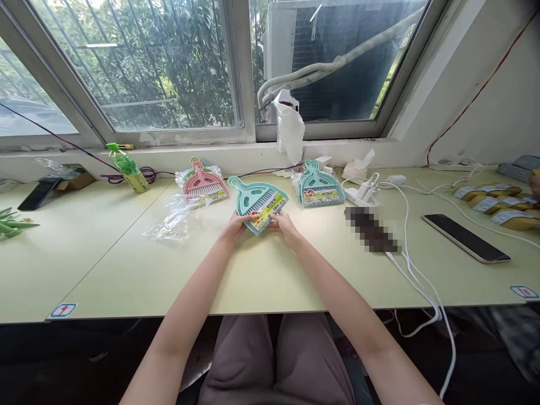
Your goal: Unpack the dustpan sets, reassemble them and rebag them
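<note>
Between my two hands is a teal dustpan and brush set (253, 197) with a yellow label card, tilted above the table. My left hand (237, 226) grips its lower left edge, thumb on the label. At the lower right edge my right hand (285, 225) holds the same set, its thumb over the card. Left of it, a pink dustpan set (203, 181) lies on clear wrapping, and crumpled clear plastic bags (175, 220) are spread in front of that. More teal dustpan sets (319, 185) in clear plastic are stacked to the right.
A green-capped bottle (129, 169) leans near the window sill. On the right are a power strip (363, 194), white cables (407, 225), a phone (466, 238) and several yellow packets (489, 203). A dark phone (40, 193) and a cardboard box (76, 179) sit far left.
</note>
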Demonstrator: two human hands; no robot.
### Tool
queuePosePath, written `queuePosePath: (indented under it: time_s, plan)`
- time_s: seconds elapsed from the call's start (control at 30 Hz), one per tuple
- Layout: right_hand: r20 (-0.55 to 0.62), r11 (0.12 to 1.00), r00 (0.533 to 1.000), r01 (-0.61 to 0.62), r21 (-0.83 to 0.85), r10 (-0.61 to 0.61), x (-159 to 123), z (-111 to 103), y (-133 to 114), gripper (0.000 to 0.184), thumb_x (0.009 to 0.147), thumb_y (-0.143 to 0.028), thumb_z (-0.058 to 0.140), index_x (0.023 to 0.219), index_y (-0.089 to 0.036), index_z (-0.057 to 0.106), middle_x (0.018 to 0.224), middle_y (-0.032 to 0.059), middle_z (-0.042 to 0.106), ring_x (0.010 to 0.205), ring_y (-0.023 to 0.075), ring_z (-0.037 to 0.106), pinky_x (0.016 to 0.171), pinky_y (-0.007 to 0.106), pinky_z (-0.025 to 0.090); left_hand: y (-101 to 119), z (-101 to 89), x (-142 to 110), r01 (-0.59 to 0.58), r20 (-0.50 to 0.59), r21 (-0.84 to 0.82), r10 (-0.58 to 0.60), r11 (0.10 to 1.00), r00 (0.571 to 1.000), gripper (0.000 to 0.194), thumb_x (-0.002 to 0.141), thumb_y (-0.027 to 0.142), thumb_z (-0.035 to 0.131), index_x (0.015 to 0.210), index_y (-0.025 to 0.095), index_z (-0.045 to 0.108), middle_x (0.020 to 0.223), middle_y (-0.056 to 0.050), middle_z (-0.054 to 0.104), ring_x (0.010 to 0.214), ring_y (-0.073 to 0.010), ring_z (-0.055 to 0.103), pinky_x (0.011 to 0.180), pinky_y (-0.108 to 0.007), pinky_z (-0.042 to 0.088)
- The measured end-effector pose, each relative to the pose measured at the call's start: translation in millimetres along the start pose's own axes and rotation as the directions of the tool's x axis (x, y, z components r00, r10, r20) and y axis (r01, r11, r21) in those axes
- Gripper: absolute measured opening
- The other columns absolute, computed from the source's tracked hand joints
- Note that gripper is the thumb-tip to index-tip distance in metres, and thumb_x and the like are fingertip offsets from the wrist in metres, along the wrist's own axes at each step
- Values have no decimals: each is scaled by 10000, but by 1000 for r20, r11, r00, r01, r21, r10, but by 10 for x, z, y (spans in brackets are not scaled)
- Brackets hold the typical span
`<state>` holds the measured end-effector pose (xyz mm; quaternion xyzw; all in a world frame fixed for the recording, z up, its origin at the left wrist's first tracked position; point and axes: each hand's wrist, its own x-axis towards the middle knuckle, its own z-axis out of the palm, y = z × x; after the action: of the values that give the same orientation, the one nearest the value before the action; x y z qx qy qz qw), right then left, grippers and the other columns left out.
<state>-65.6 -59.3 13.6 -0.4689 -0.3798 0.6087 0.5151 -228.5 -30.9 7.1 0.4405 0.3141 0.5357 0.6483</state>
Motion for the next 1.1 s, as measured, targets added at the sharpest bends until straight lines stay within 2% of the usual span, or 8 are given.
queuePosePath:
  time_s: [0.13, 0.33, 0.6, 1.1]
  plan:
    - [-22, 1000, 1000, -16, 7, 16, 11, 24, 15, 124, 842, -175, 571, 959, -189, 532, 818, 33, 709, 646, 162, 689, 687, 341, 590, -4, -22, 11, 5, 6, 8, -5, 1000, 1000, 493, 505, 60, 822, 955, 156, 645, 961, -78, 725, 913, -265, 680, 858, -407, 548]
    - [-24, 1000, 999, -23, -12, 22, 4, 56, 10, 91, 883, -150, 500, 963, -192, 509, 753, 4, 694, 582, 144, 668, 658, 317, 576, -2, -51, 18, 10, -22, 21, -10, 1000, 1000, 523, 498, 49, 820, 975, 162, 639, 972, -85, 721, 958, -283, 673, 872, -432, 545]
    - [-28, 999, 999, -29, -25, 28, 32, 48, 24, 129, 887, -156, 516, 1014, -181, 516, 746, 11, 689, 580, 147, 652, 663, 323, 571, 13, -23, 10, 18, -33, 14, -17, 1000, 999, 469, 503, 53, 822, 930, 136, 647, 928, -75, 723, 851, -235, 689, 844, -390, 557]
    - [-51, 1000, 999, -9, 5, 9, 138, 49, 101, 142, 858, -135, 542, 995, -173, 535, 723, 15, 674, 588, 164, 652, 633, 332, 566, 47, -7, -6, 34, -38, 15, -34, 999, 999, 464, 515, 62, 806, 943, 147, 648, 948, -78, 730, 896, -253, 690, 896, -413, 541]
